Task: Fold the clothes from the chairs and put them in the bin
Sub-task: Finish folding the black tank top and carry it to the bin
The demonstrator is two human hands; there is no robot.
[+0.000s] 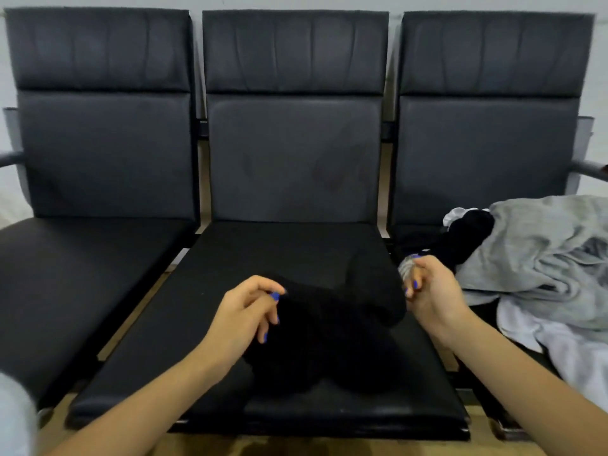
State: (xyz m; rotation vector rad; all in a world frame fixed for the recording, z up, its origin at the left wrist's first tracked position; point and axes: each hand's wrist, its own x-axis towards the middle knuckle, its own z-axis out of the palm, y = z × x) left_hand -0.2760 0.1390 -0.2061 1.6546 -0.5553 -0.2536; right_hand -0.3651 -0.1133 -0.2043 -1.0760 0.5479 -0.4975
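Note:
A black garment (332, 327) lies bunched on the seat of the middle chair (296, 251). My left hand (245, 314) pinches its left edge between thumb and fingers. My right hand (431, 294) grips the garment's right end, where a small grey-white patch of fabric (406, 269) shows in the fist. On the right chair (487, 153) sits a pile of clothes: a grey garment (543, 251), a black one (467, 235) and a white one (566, 343). No bin is in view.
The left chair (98, 153) has a bare black seat. Metal armrests stick out at the far left (11, 158) and far right (589, 167). A blurred pale shape (14, 419) fills the bottom left corner. Wooden floor (250, 447) shows below the seats.

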